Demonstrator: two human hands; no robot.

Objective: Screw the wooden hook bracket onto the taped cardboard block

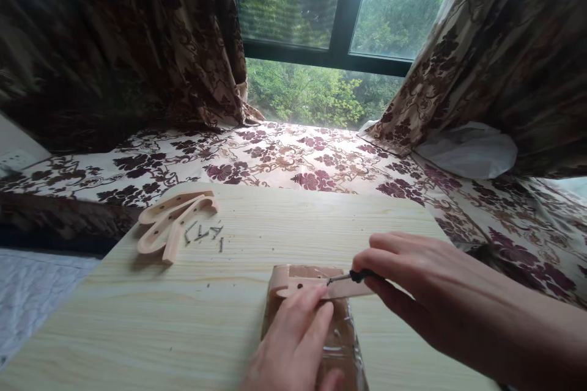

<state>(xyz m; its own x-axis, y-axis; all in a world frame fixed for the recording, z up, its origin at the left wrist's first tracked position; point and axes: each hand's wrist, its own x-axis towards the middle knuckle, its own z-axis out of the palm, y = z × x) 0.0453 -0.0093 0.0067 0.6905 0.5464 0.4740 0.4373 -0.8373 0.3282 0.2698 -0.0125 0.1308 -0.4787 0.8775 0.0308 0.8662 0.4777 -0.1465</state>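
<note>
Head view: our right hand (403, 272) pinches a screwdriver (361, 275), tip at the pale wooden piece (346, 288), which lies across a brown wrapped block (342, 324). Our left hand (293, 342) presses it with slightly spread fingers, seemingly for steadiness.

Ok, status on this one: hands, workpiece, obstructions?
Right hand gripping screwdriver, tip at pale piece. Left hand touching that piece, which lies across brown block. Loose screws off left, out of the way.

Patterned curtains (183, 30) flank a window (340, 9) onto greenery (312, 95), above a flowered cloth (284, 156).
</note>
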